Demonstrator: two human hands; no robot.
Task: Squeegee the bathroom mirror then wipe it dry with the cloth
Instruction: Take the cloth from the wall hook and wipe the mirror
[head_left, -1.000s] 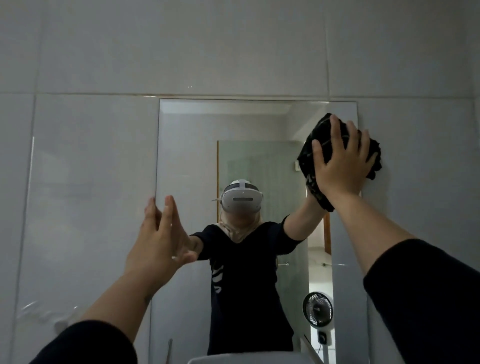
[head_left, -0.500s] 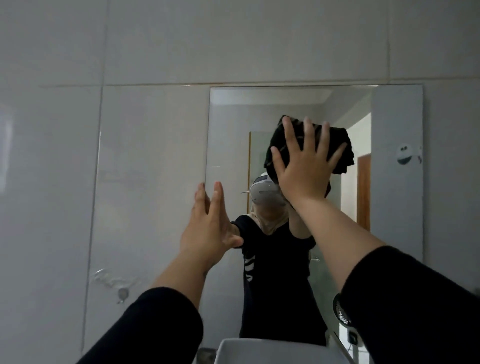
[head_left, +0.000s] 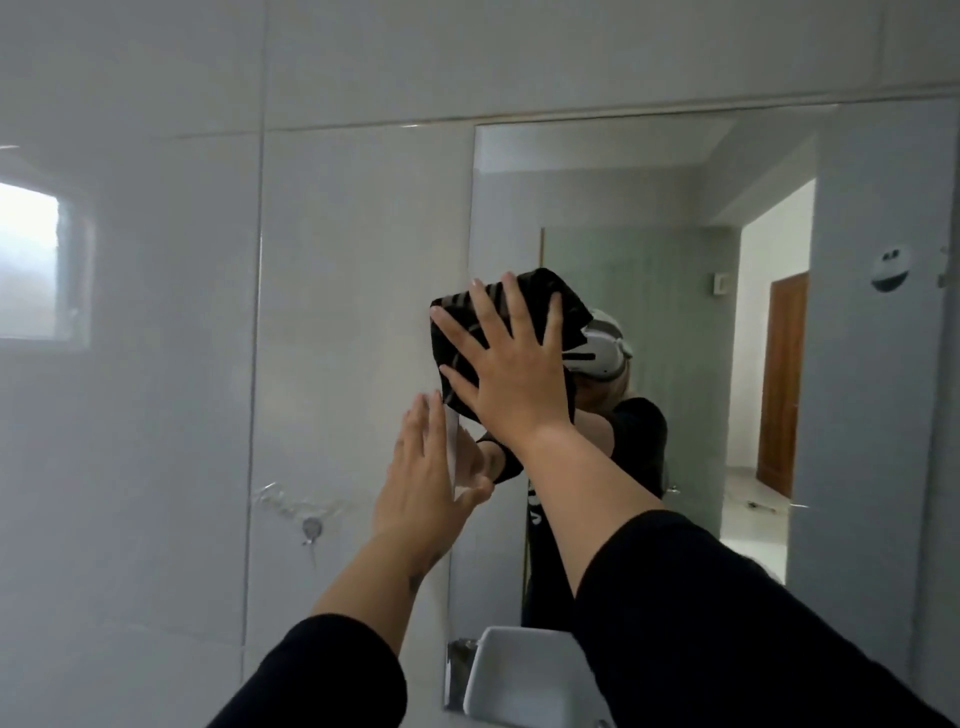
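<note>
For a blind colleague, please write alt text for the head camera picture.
A person's right hand, fingers spread, presses a dark cloth flat against the left side of a wall mirror. The open left hand rests at the mirror's left edge, holding nothing. Grey wall tiles surround the mirror.

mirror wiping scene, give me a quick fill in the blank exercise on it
1. The right hand presses a dark ____ flat against the mirror.
2. The left hand is open and holds ____.
3. The cloth sits near the mirror's ____ edge.
4. Both sleeves are ____ in colour.

Missing words: cloth; nothing; left; black
</note>
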